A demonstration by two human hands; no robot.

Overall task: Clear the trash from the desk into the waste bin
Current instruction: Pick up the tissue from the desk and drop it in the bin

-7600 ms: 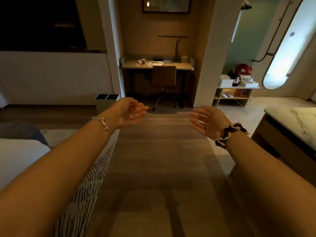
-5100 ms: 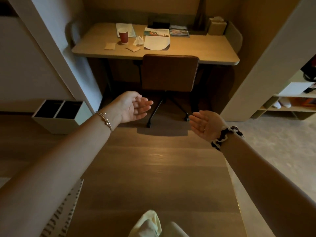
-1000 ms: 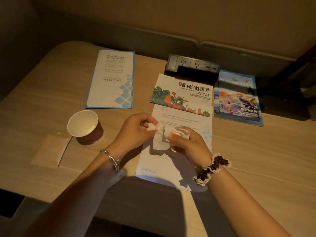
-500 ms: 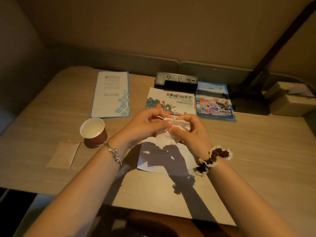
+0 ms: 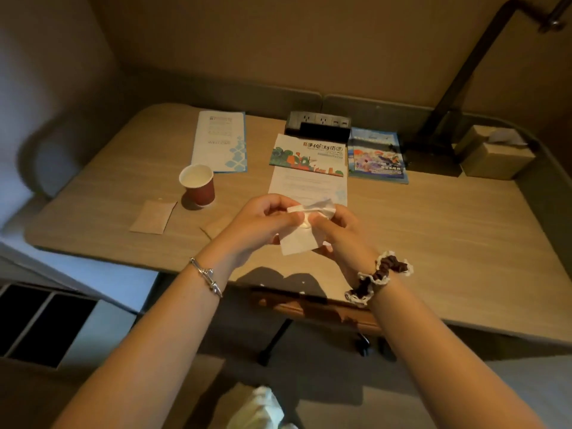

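Both hands at centre frame, raised just above the desk (image 5: 433,230). Left hand (image 5: 260,224) and right hand (image 5: 337,233) pinch one white tissue (image 5: 298,243) between them, fingertips close together, a flat corner hanging below the knuckles. It looks like they are bunching it up.

Step in hand, as I judge it: wad the tissue into one palm. To do it well, gather the loose hanging corner in first, close one fist around the lot, and free the other hand for the next piece. A tight ball should drop cleanly and not drift on the way to the bin.

Waste bin (image 5: 43,320) sits on the floor at lower left of the frame, beside the desk's left end; two dark compartments show. Which one takes paper, cannot tell.

Count on the desk:
- paper cup (image 5: 198,188), one, red, upright, left of centre; looks empty
- brown packets, two: one flat (image 5: 153,216) just left of the cup, one (image 5: 215,227) partly hidden behind the left hand
- printed leaflets, three: welcome leaflet (image 5: 221,140), map sheet (image 5: 309,168), blue brochure (image 5: 376,156), along the back; these read as room items, probably not trash
- socket block (image 5: 318,126), one
- tissue box (image 5: 492,153), one, far right
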